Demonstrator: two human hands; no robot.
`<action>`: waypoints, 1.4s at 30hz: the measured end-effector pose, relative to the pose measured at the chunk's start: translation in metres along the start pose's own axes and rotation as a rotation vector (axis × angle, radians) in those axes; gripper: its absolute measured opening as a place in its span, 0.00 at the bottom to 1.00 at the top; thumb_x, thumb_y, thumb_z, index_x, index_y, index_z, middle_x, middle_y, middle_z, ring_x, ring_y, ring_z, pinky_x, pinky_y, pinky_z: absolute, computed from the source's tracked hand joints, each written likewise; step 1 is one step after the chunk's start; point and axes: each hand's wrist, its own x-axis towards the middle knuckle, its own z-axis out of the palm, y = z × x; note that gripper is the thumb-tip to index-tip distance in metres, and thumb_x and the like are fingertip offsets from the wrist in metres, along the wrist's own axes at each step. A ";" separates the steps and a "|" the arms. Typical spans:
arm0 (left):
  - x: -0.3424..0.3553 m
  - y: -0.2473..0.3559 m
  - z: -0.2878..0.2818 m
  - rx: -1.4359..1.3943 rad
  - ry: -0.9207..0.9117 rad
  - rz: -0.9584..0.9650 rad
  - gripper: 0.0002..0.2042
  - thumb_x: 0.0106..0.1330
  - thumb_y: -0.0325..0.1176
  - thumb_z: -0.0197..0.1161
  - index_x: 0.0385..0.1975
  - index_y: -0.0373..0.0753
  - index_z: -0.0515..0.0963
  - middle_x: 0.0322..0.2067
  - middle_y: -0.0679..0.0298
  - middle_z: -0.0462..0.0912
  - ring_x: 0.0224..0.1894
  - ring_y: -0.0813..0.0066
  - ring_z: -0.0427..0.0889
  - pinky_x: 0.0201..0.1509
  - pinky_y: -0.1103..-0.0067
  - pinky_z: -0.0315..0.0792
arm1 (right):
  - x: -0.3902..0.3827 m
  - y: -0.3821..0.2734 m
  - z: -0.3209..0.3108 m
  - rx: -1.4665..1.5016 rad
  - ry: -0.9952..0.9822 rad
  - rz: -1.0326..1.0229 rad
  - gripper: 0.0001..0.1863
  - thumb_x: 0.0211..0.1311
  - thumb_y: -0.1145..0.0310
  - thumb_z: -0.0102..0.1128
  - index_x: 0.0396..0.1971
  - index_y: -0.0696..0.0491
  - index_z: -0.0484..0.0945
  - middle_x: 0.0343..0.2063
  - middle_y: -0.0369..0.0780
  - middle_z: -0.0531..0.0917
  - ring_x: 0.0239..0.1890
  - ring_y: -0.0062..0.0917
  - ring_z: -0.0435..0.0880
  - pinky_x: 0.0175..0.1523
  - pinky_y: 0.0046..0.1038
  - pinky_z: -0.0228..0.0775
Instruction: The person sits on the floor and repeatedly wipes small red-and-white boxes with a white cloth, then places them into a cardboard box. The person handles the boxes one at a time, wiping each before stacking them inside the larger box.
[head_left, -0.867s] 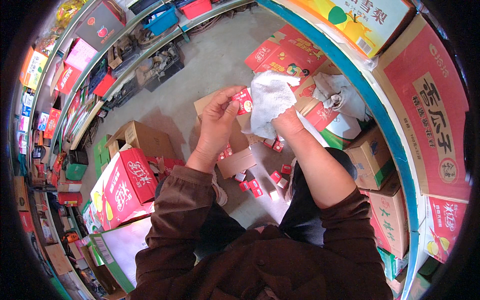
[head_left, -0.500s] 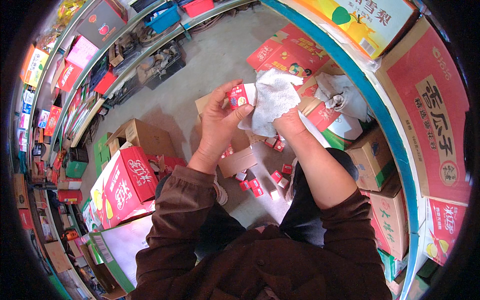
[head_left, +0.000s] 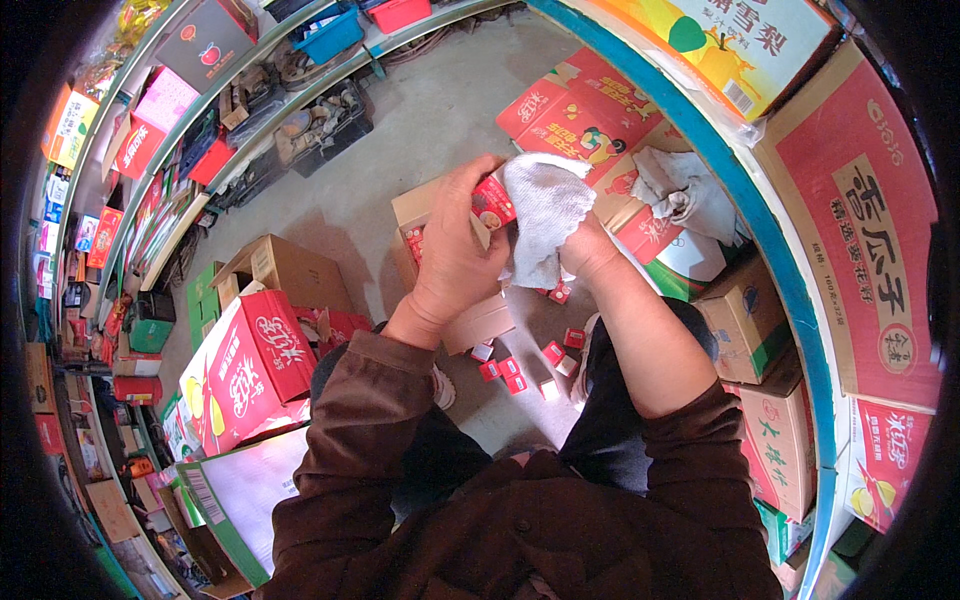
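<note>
My left hand (head_left: 455, 250) is closed around a small red box (head_left: 492, 203), thumb on the near side and fingers over its far side. In my right hand (head_left: 590, 250) is a crumpled whitish cloth (head_left: 543, 200), bunched up against the box's right side. The right fingers are mostly hidden under the cloth. Beneath my hands stands an open cardboard carton (head_left: 412, 208) with red boxes inside, partly covered by my left hand. Several small red-and-white boxes (head_left: 514, 383) lie scattered on the floor between my feet.
A red carton (head_left: 262, 350) and a brown carton (head_left: 300, 275) stand at left. Shelves (head_left: 215, 110) with goods curve along the left. At right, a blue-edged shelf (head_left: 800, 330) holds large cartons (head_left: 850, 220). Another grey-white cloth (head_left: 685, 190) lies on flattened red cardboard (head_left: 580, 110).
My left hand has turned the small red box, so a different face shows, and its fingers have shifted round it. The cloth has been pulled closer over the box's right side.
</note>
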 end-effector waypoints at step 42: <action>0.002 -0.059 -0.049 -0.439 0.417 -0.386 0.17 0.55 0.22 0.65 0.45 0.39 0.73 0.38 0.67 0.79 0.39 0.82 0.76 0.45 0.84 0.69 | -0.012 0.040 -0.014 0.120 0.106 0.224 0.14 0.57 0.67 0.52 0.39 0.58 0.76 0.38 0.43 0.81 0.42 0.33 0.79 0.47 0.31 0.69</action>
